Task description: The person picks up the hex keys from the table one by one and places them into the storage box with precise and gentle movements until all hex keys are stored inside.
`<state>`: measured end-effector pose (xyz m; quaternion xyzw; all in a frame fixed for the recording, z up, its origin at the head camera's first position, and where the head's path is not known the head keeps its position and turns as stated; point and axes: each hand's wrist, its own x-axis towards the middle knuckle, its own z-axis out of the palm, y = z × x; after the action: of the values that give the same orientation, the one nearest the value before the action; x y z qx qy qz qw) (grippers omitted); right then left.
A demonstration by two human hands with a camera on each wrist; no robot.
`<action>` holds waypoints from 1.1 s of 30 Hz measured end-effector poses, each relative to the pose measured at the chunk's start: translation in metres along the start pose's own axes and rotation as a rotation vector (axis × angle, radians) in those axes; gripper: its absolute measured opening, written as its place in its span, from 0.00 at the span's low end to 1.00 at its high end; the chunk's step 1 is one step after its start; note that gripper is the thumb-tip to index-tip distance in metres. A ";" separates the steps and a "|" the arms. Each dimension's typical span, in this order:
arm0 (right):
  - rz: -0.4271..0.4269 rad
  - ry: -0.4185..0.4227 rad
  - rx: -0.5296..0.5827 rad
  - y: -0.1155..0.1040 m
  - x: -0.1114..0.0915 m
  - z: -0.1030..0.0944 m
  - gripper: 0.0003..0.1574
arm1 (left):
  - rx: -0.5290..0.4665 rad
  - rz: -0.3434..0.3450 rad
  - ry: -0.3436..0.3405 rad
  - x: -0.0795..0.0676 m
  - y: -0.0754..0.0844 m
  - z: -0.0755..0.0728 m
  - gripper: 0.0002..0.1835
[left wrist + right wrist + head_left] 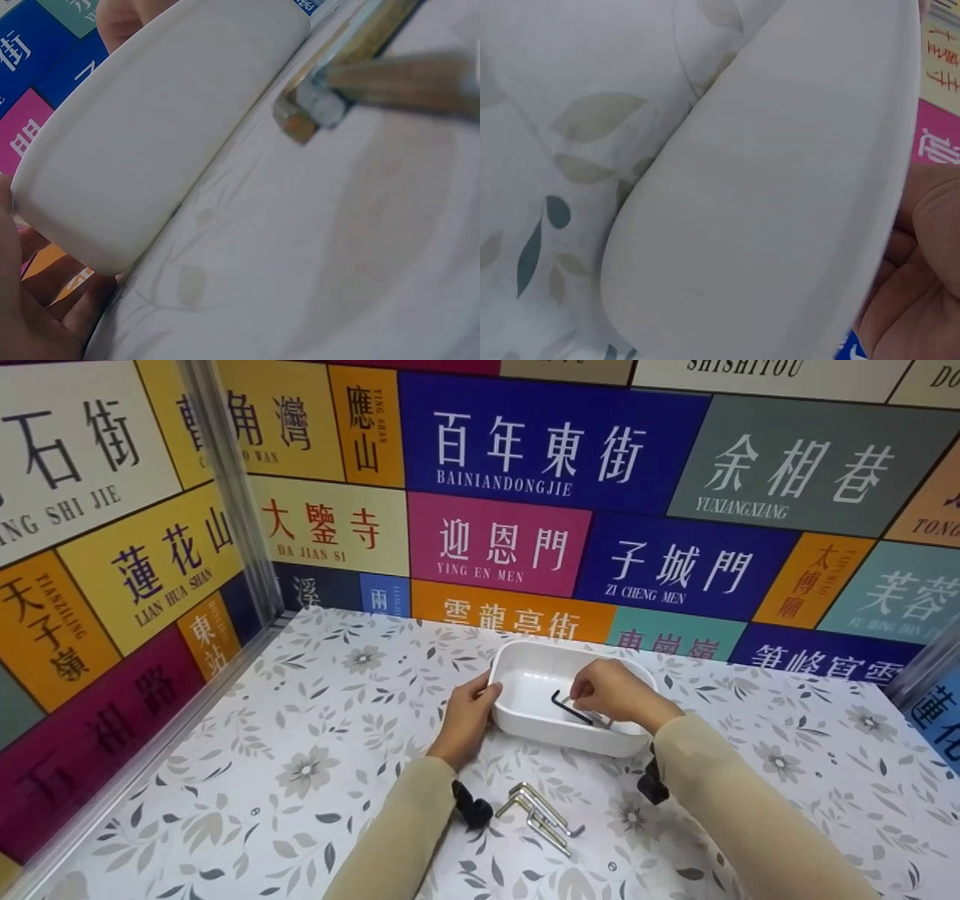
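A white plastic basin with rounded corners stands on the table. My left hand grips its left end, thumb at the rim and fingers around the outside wall; the left wrist view shows those fingers under the basin's corner. Inside the basin lies a black hex key. Over the basin's right half, my right hand reaches in with curled fingers and pinches a light metal hex key, mostly hidden by the hand. Several more metal hex keys lie in a loose pile on the table in front of the basin.
The table wears a white cloth printed with leaves and flowers. Panels with coloured street-name signs rise behind it and on the left. A black strap piece hangs at the left wrist, another at the right.
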<state>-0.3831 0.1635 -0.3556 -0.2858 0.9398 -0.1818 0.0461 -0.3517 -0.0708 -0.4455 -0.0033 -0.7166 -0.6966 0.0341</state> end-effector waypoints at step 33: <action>-0.156 0.017 0.218 -0.059 -0.088 0.024 0.06 | -0.030 0.019 -0.011 0.000 0.000 0.001 0.28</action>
<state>-0.2747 0.1595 -0.3576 -0.3497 0.8897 -0.2883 0.0545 -0.3520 -0.0695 -0.4451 -0.0143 -0.7060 -0.7071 0.0367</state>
